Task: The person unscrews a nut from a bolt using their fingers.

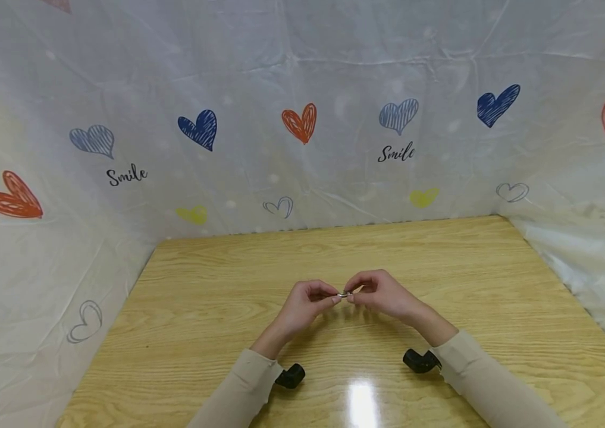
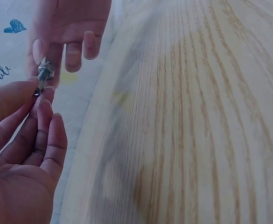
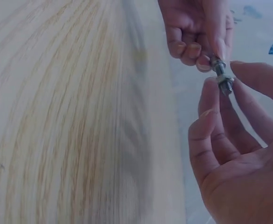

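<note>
A small silver bolt [image 3: 219,68] with a hex nut [image 3: 225,80] on its threaded end spans the gap between both hands, held above the table. My left hand [image 1: 303,306] pinches the bolt at its head end between thumb and fingertips, hiding most of the head. Around the nut close the thumb and fingertips of my right hand [image 1: 385,294]; in the right wrist view one fingertip lies right at the nut's edge, and the thread tip pokes out past it. The left wrist view shows the threads of the bolt shank [image 2: 43,76] between the hands.
The wood-grain table [image 1: 216,333] stretches out beneath both hands. A pale sheet [image 1: 334,178] printed with hearts and "Smile" hangs behind the table and along its sides. Black devices [image 1: 291,375] are worn at both wrists, near the beige sleeves.
</note>
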Action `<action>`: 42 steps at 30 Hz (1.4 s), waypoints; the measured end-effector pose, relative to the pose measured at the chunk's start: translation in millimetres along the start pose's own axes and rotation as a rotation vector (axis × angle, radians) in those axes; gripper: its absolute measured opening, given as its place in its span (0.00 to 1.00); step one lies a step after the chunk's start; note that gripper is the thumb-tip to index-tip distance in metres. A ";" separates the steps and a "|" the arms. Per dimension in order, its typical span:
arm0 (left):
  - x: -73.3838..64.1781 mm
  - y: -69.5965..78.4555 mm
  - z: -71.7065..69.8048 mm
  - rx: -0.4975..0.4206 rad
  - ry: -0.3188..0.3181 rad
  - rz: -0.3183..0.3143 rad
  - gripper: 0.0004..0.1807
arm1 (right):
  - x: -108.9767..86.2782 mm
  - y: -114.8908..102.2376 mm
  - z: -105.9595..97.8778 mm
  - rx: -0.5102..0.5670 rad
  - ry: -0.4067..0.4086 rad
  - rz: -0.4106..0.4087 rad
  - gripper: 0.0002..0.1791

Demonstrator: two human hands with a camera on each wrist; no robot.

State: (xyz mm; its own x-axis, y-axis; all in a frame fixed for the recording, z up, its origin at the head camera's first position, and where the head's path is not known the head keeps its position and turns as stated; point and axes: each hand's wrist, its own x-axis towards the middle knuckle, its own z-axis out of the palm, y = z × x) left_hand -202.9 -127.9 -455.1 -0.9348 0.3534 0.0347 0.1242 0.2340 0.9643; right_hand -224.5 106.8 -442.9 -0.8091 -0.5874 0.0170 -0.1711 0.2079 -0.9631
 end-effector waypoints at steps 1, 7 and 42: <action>-0.1 0.1 -0.1 0.000 0.002 0.000 0.07 | -0.7 -0.3 -0.7 0.013 0.007 -0.001 0.12; 0.1 0.3 0.1 -0.008 0.007 -0.004 0.07 | -2.0 0.0 -2.6 0.025 0.047 0.002 0.14; -1.2 1.8 0.5 -0.006 0.010 -0.006 0.07 | 0.5 5.2 0.5 0.014 0.002 0.060 0.15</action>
State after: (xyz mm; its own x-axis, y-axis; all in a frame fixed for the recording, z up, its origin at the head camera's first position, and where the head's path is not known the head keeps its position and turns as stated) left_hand -201.4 -127.4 -453.6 -0.9386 0.3434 0.0318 0.1172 0.2309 0.9659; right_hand -225.4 107.2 -448.0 -0.8190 -0.5724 -0.0401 -0.1144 0.2313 -0.9661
